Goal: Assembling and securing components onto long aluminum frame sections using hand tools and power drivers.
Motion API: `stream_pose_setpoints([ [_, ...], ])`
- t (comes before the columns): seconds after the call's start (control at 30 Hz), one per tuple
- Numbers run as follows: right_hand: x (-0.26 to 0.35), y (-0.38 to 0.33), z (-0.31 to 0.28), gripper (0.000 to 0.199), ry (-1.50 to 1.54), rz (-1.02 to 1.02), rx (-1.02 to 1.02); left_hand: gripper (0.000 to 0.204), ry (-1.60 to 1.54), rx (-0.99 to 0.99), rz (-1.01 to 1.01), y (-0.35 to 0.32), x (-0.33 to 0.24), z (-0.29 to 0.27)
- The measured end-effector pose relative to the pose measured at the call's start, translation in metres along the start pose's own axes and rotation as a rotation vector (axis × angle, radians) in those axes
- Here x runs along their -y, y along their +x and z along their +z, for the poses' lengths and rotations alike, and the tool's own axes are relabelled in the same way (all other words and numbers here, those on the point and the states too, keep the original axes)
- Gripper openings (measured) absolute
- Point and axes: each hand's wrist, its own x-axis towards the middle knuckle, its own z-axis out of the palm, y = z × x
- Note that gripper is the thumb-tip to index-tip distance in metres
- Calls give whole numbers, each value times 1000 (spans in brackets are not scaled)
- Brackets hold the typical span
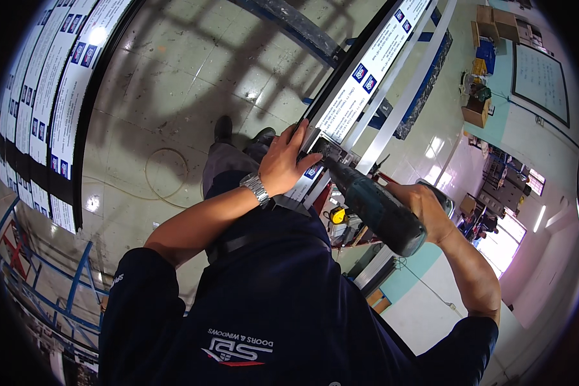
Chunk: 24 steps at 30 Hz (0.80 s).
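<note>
Here the left hand (283, 162) lies flat-gripped over the near end of a long frame profile (367, 71), fingers wrapped over its top edge, clamped on it. A metal watch (256, 188) sits on that wrist. The profile runs away up and right, wrapped in white protective film with small blue marks, resting on a blue stand (424, 83).

The right hand (424, 209) is closed around the grip of a dark green drill (373, 206). The drill nose points up-left, its tip at the profile end, just beside the left fingertips.

More film-wrapped profiles (51, 96) lie stacked at far left on a blue rack (77, 283). A loose cord loop (164, 177) lies on the tiled floor (193, 71) between them.
</note>
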Motion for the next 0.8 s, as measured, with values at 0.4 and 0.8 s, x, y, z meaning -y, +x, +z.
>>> stream_pose_setpoints([
  [0.4,3,5,0,37,-113,-123,-75,81,28,-52,52,0,7,5],
  [0.8,-5,4,3,33,-202,-139,-78,80,-21,-7,21,0,4,3],
])
